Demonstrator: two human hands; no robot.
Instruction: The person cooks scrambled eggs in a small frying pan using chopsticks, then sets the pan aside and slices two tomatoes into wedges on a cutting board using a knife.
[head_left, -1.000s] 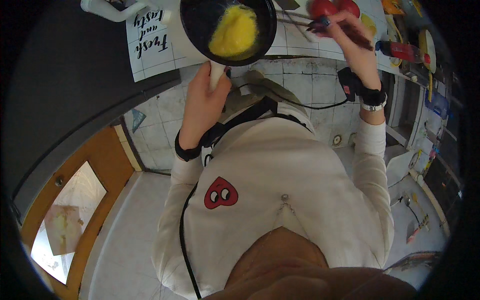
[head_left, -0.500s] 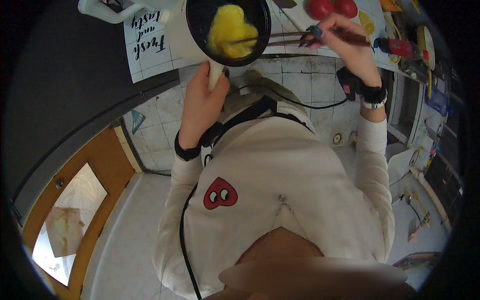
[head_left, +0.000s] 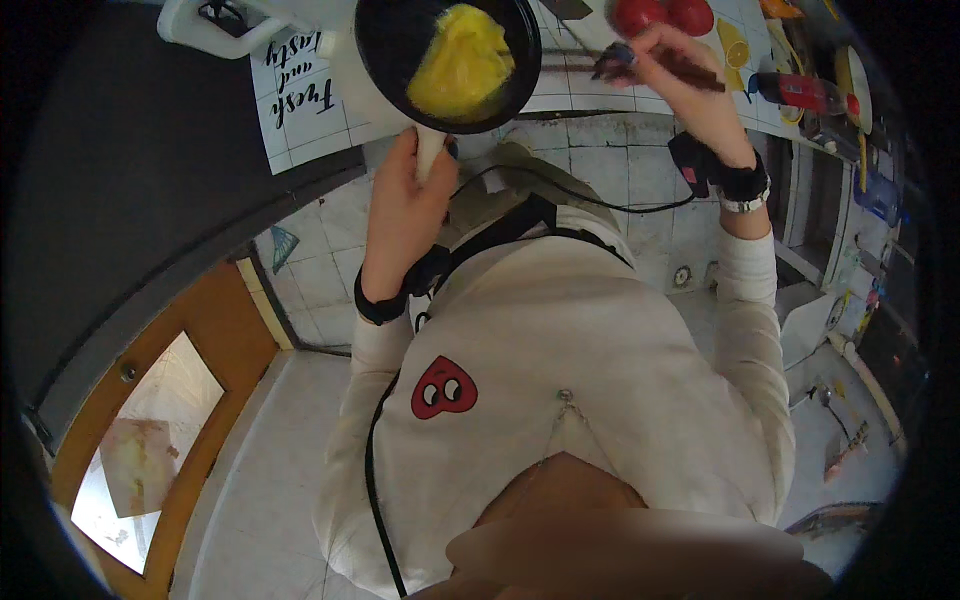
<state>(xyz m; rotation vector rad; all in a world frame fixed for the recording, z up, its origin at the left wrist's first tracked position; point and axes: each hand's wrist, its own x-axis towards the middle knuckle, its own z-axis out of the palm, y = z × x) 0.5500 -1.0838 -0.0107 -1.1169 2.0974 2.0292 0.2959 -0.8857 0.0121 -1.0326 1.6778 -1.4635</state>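
- In the head view, the black pan (head_left: 392, 48) was near the upper edge, and the yellow, egg-like food (head_left: 462, 65) lay inside it as one soft mass, clear of the pan's dark left side.
- Just below the pan, the left hand (head_left: 405, 205) was clamped around the pale handle (head_left: 430, 155), fingers and thumb wrapped about it, a hold that probably kept the pan from turning or sliding.
- To the right of the pan, the right hand (head_left: 688, 92) was closed on dark chopsticks (head_left: 706, 77), pinched well back from the pan, which likely kept the fingers away from its heat. Their front ends ran toward the pan's right rim but were blurred; whether they touched it could not be told.
- Beyond the right hand, up and right of the pan, sat two red round fruits (head_left: 664, 15), apparently set aside to leave the nearer space open for the hand.
- Farther right of the pan lay a red-filled bottle (head_left: 803, 93), near the counter's edge.
- Left of the pan spread a white gridded mat (head_left: 278, 142) with black lettering, presumably laid to shield the worktop.
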